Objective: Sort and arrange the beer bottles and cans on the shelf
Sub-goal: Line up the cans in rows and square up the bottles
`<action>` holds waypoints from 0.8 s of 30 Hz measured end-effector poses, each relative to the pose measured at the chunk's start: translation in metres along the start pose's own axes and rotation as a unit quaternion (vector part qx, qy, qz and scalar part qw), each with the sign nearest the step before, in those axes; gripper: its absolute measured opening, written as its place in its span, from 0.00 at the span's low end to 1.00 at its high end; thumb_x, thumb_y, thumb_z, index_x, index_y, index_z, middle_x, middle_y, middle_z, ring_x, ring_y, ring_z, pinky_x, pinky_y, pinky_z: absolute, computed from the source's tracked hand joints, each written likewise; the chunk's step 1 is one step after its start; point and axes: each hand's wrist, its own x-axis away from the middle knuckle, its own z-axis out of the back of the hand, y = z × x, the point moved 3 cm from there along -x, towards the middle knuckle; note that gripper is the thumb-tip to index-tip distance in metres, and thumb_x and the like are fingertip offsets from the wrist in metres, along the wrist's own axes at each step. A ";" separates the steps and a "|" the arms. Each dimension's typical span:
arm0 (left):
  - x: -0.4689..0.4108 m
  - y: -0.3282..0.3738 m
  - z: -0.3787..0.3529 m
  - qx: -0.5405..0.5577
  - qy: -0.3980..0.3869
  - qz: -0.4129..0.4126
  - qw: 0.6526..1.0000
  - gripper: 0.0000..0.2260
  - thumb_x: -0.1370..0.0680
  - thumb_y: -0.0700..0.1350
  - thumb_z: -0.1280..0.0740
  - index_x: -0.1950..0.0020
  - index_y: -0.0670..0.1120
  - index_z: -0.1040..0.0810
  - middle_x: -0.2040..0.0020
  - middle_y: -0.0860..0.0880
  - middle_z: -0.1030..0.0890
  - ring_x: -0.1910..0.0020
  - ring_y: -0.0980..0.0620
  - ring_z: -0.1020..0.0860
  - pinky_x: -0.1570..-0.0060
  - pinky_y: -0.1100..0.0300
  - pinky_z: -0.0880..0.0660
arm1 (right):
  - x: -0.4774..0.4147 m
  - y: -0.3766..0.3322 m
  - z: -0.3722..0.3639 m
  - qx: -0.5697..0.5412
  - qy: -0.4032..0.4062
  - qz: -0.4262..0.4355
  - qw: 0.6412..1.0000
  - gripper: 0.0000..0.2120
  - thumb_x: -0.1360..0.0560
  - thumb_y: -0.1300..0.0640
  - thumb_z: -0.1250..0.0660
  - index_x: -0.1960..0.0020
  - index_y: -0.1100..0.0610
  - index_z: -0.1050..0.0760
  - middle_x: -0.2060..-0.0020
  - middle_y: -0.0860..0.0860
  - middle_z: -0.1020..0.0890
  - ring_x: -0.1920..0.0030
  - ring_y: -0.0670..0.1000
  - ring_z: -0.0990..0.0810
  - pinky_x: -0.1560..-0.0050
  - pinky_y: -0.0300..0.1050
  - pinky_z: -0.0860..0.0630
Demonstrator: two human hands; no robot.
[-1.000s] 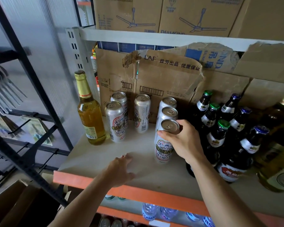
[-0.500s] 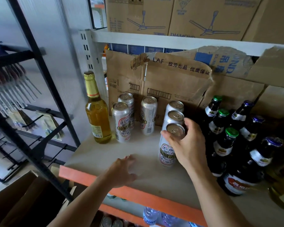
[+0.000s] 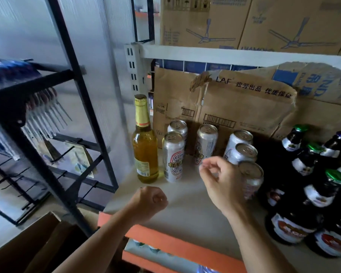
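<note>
Front can (image 3: pixel 252 175) partly hidden behind R hand (image 3: pixel 222 184), label blurred. Dark bottles (image 3: pixel 321 194) cut off at right edge, labels unreadable.

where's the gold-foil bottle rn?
Head view: the gold-foil bottle stands upright at the left end of the shelf, by the white post, with a silver can just to its right.
</note>
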 end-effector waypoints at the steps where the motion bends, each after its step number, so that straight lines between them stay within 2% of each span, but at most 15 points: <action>1: -0.001 -0.007 0.003 -0.012 -0.012 -0.012 1.000 0.03 0.27 0.45 0.31 0.59 0.48 0.18 0.66 0.56 0.21 0.63 0.56 0.21 0.65 0.68 0.29 | -0.005 0.000 -0.011 0.005 -0.002 -0.013 1.000 0.05 0.27 0.61 0.29 0.51 0.56 0.21 0.59 0.49 0.17 0.58 0.44 0.18 0.60 0.27 0.28; 3: -0.003 -0.021 0.007 -0.036 -0.026 -0.029 0.999 0.04 0.26 0.46 0.32 0.60 0.49 0.20 0.69 0.57 0.24 0.68 0.61 0.26 0.71 0.73 0.34 | -0.018 -0.001 -0.030 0.003 0.010 -0.039 0.999 0.09 0.27 0.60 0.29 0.47 0.58 0.21 0.55 0.51 0.17 0.54 0.46 0.18 0.55 0.31 0.25; 6: -0.007 -0.037 0.014 -0.055 -0.043 -0.056 0.996 0.05 0.26 0.46 0.32 0.58 0.46 0.19 0.65 0.53 0.22 0.65 0.57 0.25 0.72 0.72 0.36 | -0.033 -0.004 -0.052 -0.007 0.035 -0.066 0.997 0.15 0.27 0.59 0.28 0.42 0.60 0.22 0.49 0.52 0.18 0.50 0.49 0.18 0.46 0.43 0.22; 11: -0.019 -0.047 0.015 -0.030 -0.068 -0.092 0.993 0.04 0.26 0.45 0.33 0.59 0.47 0.20 0.64 0.54 0.22 0.66 0.60 0.27 0.69 0.73 0.34 | -0.038 -0.003 -0.070 -0.010 0.056 -0.102 0.993 0.22 0.28 0.57 0.27 0.37 0.61 0.24 0.45 0.53 0.19 0.49 0.49 0.19 0.48 0.40 0.24; 15: -0.025 -0.056 0.011 -0.013 -0.059 -0.094 0.994 0.03 0.28 0.44 0.32 0.59 0.46 0.20 0.63 0.53 0.20 0.65 0.58 0.25 0.68 0.71 0.33 | -0.038 -0.002 -0.074 -0.005 0.067 -0.119 0.991 0.21 0.28 0.58 0.27 0.37 0.60 0.25 0.47 0.52 0.19 0.51 0.48 0.19 0.48 0.39 0.25; 18: -0.027 -0.058 0.008 -0.015 -0.062 -0.092 0.994 0.06 0.29 0.46 0.32 0.59 0.44 0.21 0.63 0.50 0.19 0.64 0.55 0.24 0.64 0.62 0.29 | -0.036 0.002 -0.074 0.007 0.085 -0.134 0.987 0.17 0.26 0.60 0.30 0.38 0.60 0.24 0.49 0.53 0.19 0.53 0.46 0.21 0.50 0.36 0.27; 20: -0.029 -0.058 0.006 -0.018 -0.066 -0.086 0.994 0.08 0.29 0.47 0.33 0.59 0.43 0.22 0.61 0.48 0.18 0.62 0.52 0.22 0.64 0.60 0.28 | -0.036 0.007 -0.069 0.011 0.110 -0.143 0.984 0.14 0.26 0.62 0.32 0.40 0.60 0.24 0.51 0.53 0.19 0.52 0.48 0.21 0.51 0.36 0.27; 22: -0.031 -0.055 0.006 -0.029 -0.077 -0.085 0.993 0.07 0.28 0.48 0.33 0.61 0.44 0.24 0.62 0.49 0.19 0.62 0.51 0.22 0.66 0.62 0.30 | -0.039 0.012 -0.062 0.019 0.138 -0.157 0.978 0.11 0.26 0.62 0.32 0.43 0.58 0.23 0.53 0.52 0.19 0.51 0.50 0.21 0.50 0.40 0.27; 24: -0.030 -0.046 0.006 -0.028 -0.081 -0.105 0.991 0.07 0.27 0.47 0.33 0.64 0.48 0.26 0.65 0.52 0.23 0.64 0.55 0.26 0.71 0.68 0.35 | -0.043 0.016 -0.057 0.027 0.158 -0.167 0.973 0.12 0.26 0.61 0.32 0.43 0.59 0.24 0.53 0.51 0.20 0.51 0.51 0.21 0.49 0.42 0.28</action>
